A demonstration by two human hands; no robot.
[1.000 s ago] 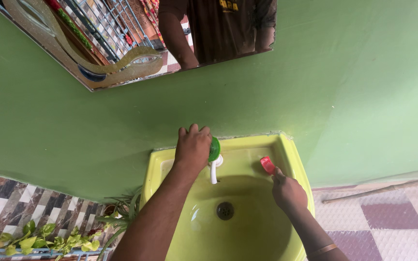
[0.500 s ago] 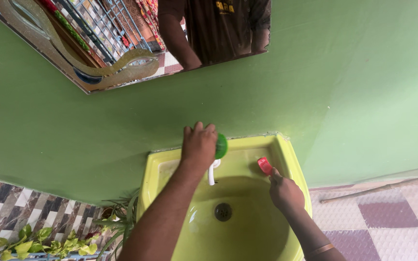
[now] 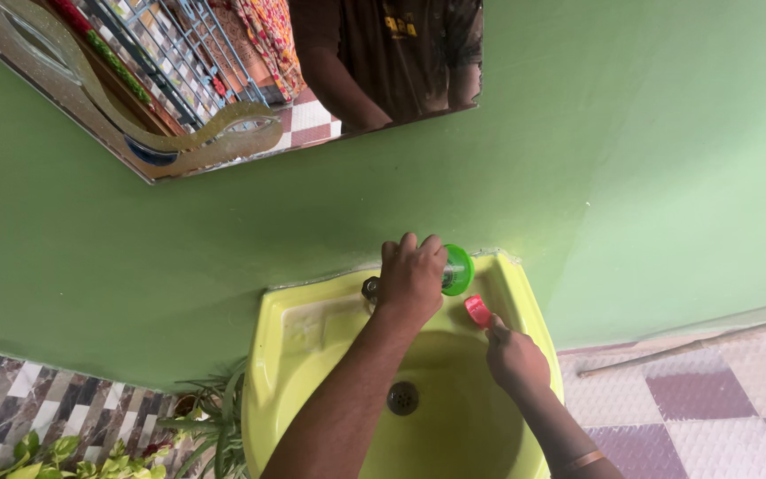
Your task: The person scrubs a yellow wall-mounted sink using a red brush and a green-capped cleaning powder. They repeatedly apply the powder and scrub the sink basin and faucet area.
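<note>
The green scrubber (image 3: 457, 270) is sitting in my left hand (image 3: 411, 279), gripped over the back rim of the yellow sink (image 3: 268, 355). Nearer me, above the sink's right side, my right hand (image 3: 514, 359) is pinching a small red piece (image 3: 477, 310) just below the scrubber. Beyond the sink, a mirror (image 3: 223, 80) is hanging on the green wall (image 3: 649, 133).

I had one camera on my head, looking steeply down and close over the yellow-green sink (image 3: 268, 328) at lower centre, facing the green wall (image 3: 631, 151). The mirror (image 3: 223, 133) sat at upper left. No second view shared it.
</note>
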